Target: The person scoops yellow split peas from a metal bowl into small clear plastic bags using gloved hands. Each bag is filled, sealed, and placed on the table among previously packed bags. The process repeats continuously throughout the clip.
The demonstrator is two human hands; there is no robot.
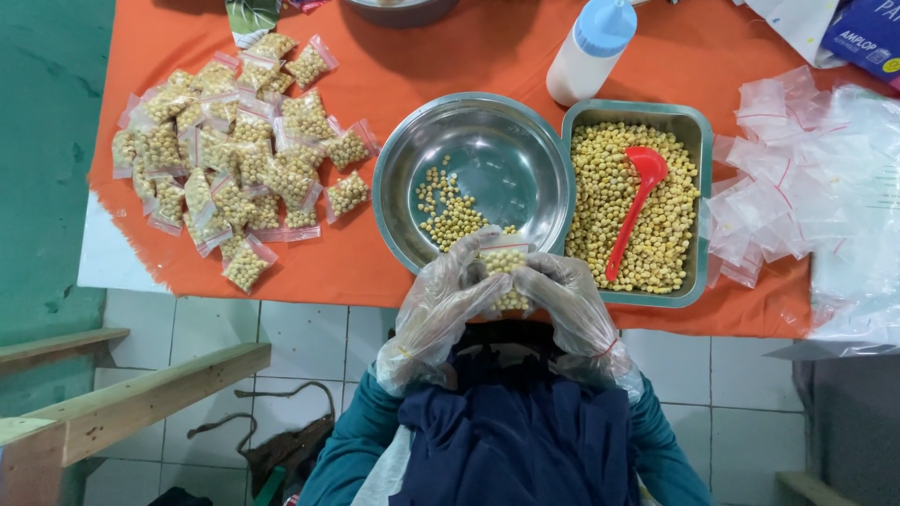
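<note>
Both my hands wear thin clear plastic gloves and meet just in front of the table edge. My left hand (441, 305) and my right hand (572, 300) together pinch a small clear zip bag (506, 267) filled with yellow beans. Just beyond it sits a round steel bowl (427, 155) with a small heap of beans. Beside the bowl on the right, a rectangular steel tray (698, 122) is full of the same beans, with a red plastic spoon (637, 201) lying on them.
A pile of filled bean bags (230, 159) lies on the left of the orange tablecloth (450, 56). Empty clear zip bags (778, 178) are heaped on the right. A white bottle with a blue cap (591, 47) stands behind the tray. Wooden beams (131, 398) are at lower left.
</note>
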